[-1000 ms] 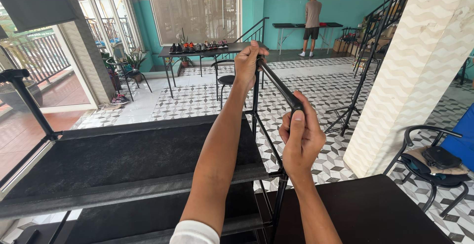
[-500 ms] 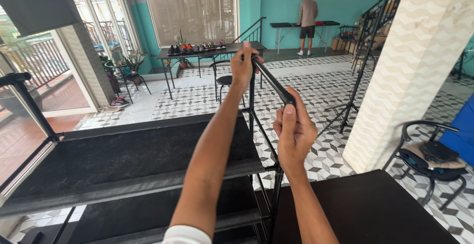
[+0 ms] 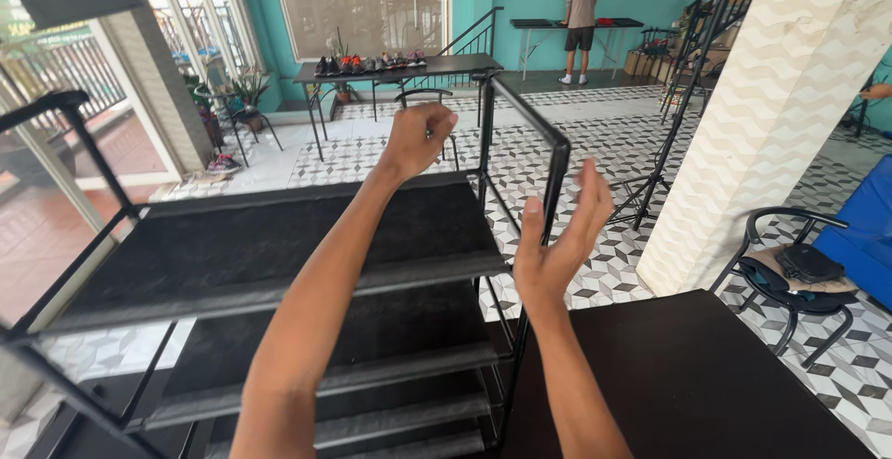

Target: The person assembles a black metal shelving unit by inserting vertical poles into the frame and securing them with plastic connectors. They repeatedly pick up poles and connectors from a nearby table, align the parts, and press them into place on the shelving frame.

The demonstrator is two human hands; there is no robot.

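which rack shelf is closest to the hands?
The top shelf of the black rack: the left hand and the open right hand are up at its level by the top rail; the other shelves sit stacked lower.
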